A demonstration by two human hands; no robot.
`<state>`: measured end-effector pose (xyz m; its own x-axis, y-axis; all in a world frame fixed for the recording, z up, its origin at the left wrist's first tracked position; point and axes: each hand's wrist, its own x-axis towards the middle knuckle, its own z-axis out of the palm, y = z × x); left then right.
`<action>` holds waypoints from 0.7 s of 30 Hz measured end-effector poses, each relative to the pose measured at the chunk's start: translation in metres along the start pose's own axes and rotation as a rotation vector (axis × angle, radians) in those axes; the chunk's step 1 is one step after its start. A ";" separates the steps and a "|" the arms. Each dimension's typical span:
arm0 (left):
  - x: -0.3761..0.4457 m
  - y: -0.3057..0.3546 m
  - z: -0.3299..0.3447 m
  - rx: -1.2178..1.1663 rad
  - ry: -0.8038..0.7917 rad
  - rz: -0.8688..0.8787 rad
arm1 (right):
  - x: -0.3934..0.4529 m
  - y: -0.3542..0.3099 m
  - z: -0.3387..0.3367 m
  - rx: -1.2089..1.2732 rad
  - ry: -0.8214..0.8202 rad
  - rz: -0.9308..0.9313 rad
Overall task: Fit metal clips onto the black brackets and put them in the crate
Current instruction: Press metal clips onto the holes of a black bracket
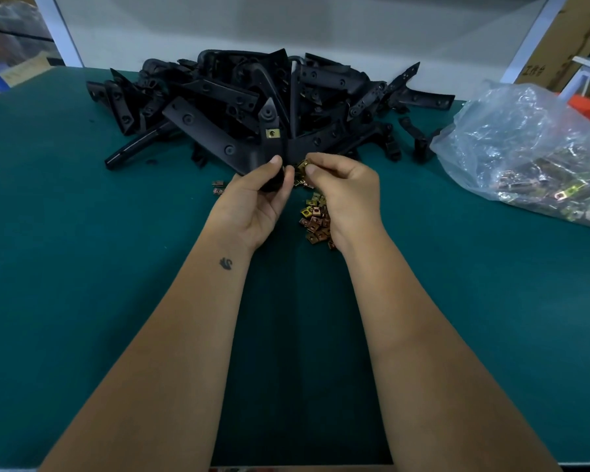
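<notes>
The left hand (pixel 264 192) grips a black bracket (pixel 272 137) upright over the green table (pixel 82 267), one clip (pixel 272 132) already on; the right hand (pixel 341 189) pinches a second clip (pixel 302 166) at its lower end, seemingly ready to push on. No crate is visible

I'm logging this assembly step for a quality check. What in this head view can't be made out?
- Crate: not in the head view at all.
- Lower end of the held bracket: hidden by the left hand.
- Clip in the right hand: fingers cover most of it, so its seating is unclear.
- Contents of the plastic bag: blurred by crinkled film.
</notes>
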<state>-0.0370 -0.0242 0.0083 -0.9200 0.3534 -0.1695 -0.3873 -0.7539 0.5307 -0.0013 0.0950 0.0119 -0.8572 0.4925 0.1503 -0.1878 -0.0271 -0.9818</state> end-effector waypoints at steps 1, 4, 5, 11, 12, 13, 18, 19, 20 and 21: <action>0.000 -0.001 0.000 0.007 -0.008 -0.007 | 0.000 0.000 0.001 0.016 0.003 0.014; -0.002 -0.002 0.000 0.066 -0.035 -0.033 | -0.002 -0.002 0.001 0.132 -0.020 0.058; -0.003 -0.002 0.000 0.097 -0.039 -0.040 | -0.002 -0.003 0.001 0.175 -0.036 0.067; -0.005 -0.001 0.000 0.155 -0.054 -0.070 | -0.004 -0.005 0.000 0.247 -0.058 0.037; -0.005 -0.002 0.001 0.156 -0.056 -0.074 | -0.004 -0.005 0.000 0.228 -0.057 0.017; -0.005 -0.002 0.001 0.155 -0.062 -0.079 | -0.004 -0.005 0.001 0.211 -0.057 0.000; -0.005 -0.003 0.002 0.098 -0.083 -0.091 | -0.002 -0.002 0.003 0.189 -0.072 -0.003; -0.005 -0.002 0.002 0.096 -0.090 -0.091 | -0.002 -0.002 0.003 0.197 -0.076 0.003; -0.006 -0.002 0.002 0.098 -0.097 -0.095 | -0.002 -0.002 0.003 0.204 -0.078 0.008; -0.006 -0.002 0.002 0.098 -0.102 -0.101 | -0.002 -0.002 0.003 0.210 -0.077 0.009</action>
<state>-0.0309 -0.0237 0.0103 -0.8639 0.4828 -0.1438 -0.4653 -0.6555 0.5948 -0.0008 0.0910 0.0139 -0.8920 0.4236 0.1579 -0.2688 -0.2162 -0.9386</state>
